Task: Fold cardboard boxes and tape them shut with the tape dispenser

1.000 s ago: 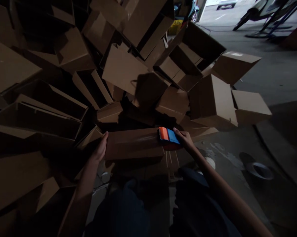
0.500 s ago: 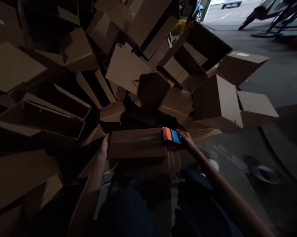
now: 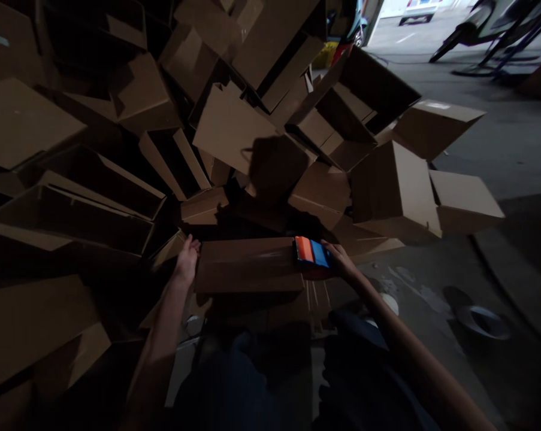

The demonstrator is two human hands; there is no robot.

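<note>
A long brown cardboard box point(image 3: 250, 266) lies crosswise in front of me, with a shiny strip of tape along its top. At its right end is a tape gun point(image 3: 313, 252), orange at the front and blue behind. My right hand point(image 3: 338, 258) is closed around the rear of this tape gun. Beside the box's left end, my left hand point(image 3: 188, 260) is open and holds nothing. Its fingers are partly stretched out, close to the box edge; whether they touch it is hard to see in the dim light.
Many cardboard boxes are heaped ahead and to the left, among them an open box point(image 3: 72, 218) and a tilted box point(image 3: 396, 188). A roll of tape point(image 3: 483, 322) lies on the concrete floor at the right. Further off stands a motorbike point(image 3: 472, 36).
My left hand has shifted slightly left and up along the box's end, its fingers now turned more into view. The tape gun stays at the right end; the view has tilted slightly.
</note>
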